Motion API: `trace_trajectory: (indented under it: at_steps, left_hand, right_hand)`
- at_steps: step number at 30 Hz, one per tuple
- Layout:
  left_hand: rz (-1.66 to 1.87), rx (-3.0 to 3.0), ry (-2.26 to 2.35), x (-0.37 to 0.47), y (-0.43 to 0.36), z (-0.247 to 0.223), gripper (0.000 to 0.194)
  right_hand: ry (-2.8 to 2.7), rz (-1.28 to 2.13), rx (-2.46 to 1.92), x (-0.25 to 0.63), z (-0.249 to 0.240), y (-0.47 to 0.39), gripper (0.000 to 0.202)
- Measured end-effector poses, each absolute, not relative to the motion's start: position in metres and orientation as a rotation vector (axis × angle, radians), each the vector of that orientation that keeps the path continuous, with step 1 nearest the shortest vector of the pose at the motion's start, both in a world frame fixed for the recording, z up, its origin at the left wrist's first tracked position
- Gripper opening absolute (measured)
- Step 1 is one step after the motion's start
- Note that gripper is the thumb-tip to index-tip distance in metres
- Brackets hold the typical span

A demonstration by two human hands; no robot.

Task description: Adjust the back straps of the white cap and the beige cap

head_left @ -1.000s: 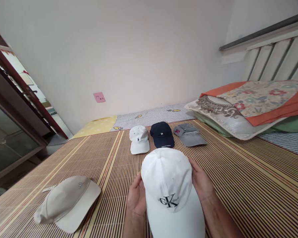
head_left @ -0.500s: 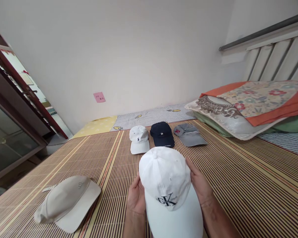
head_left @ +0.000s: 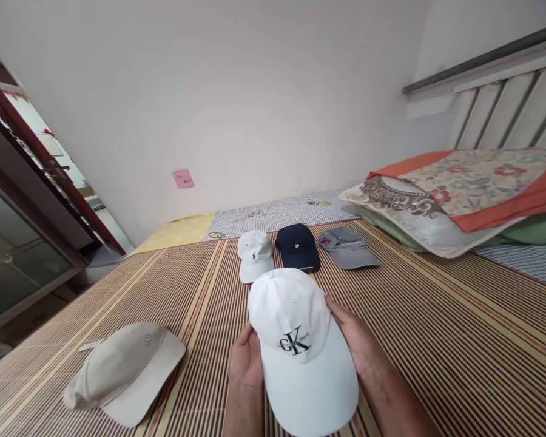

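Both hands holding the white CK cap [head_left: 303,355] on the near side of the navy cap [head_left: 297,247]

Running the rig remotely, I am seeing the left hand [head_left: 246,362] cupping one side of the white CK cap and the right hand [head_left: 355,341] gripping the other; the grips are standing about a crown's width apart; the fingers underneath are hidden, so I am not able to say how far they are reaching. I am judging that this two-sided hold is supporting the soft crown and presenting the logo; the cap is sitting between the palms, its bill extending nearer than both.

Beyond, a second white cap [head_left: 255,250] is lying just left of the navy cap, a grey cap [head_left: 349,247] just right, probably rowed so each front is showing; a beige cap [head_left: 122,370] is resting well left and nearer, on the striped mat [head_left: 441,346].
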State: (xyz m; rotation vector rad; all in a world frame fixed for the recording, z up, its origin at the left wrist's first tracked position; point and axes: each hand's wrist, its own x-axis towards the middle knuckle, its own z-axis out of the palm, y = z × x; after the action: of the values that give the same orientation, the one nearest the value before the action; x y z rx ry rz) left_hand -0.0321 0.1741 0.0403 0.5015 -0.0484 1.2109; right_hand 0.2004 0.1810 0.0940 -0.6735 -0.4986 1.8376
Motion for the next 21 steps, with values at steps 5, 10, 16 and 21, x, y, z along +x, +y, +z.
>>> trace_trajectory:
  at_steps: [5, 10, 16, 21]
  left_hand:
    - [1.215, 0.487, -0.021, -0.032, 0.175, 0.036, 0.048]
    - [1.251, 0.425, 0.125, -0.039, 0.175, 0.035, 0.044]
    - [1.311, 0.317, 0.270, -0.052, 0.179, 0.027, 0.039]
    - [1.320, 0.284, 0.323, -0.053, 0.181, 0.022, 0.040]
  right_hand:
    - [-0.536, 1.743, -0.765, 0.202, 0.085, 0.185, 0.045]
    - [-0.588, 1.636, -0.874, 0.205, 0.081, 0.186, 0.039]
    - [-0.669, 1.528, -1.017, 0.204, 0.083, 0.181, 0.036]
    - [-0.726, 1.477, -1.058, 0.199, 0.090, 0.176, 0.047]
